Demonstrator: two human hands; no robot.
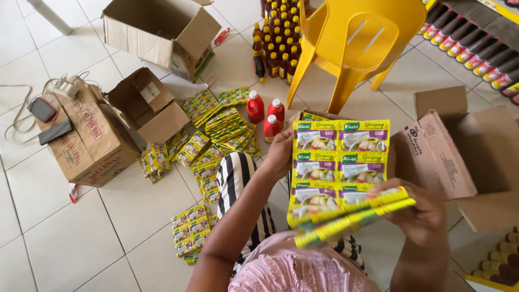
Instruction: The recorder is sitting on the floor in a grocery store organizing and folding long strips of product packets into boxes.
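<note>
I hold up a sheet of joined yellow and purple seasoning sachets point(338, 165), two across and several rows long. My left hand point(280, 154) grips its upper left edge. At the bottom, my right hand point(419, 213) folds the lowest rows upward. Several more sachet strips point(219, 127) lie in piles on the tiled floor to my left. My striped trouser leg point(238, 181) stretches out under the sheet.
Open cardboard boxes sit at right point(465, 151), far left point(89, 135) and the back point(162, 32). Three red bottles point(265, 111) stand beyond the sachets. A yellow plastic chair point(351, 43), several dark bottles point(275, 48) and a shelf of sauce bottles point(476, 48) lie ahead.
</note>
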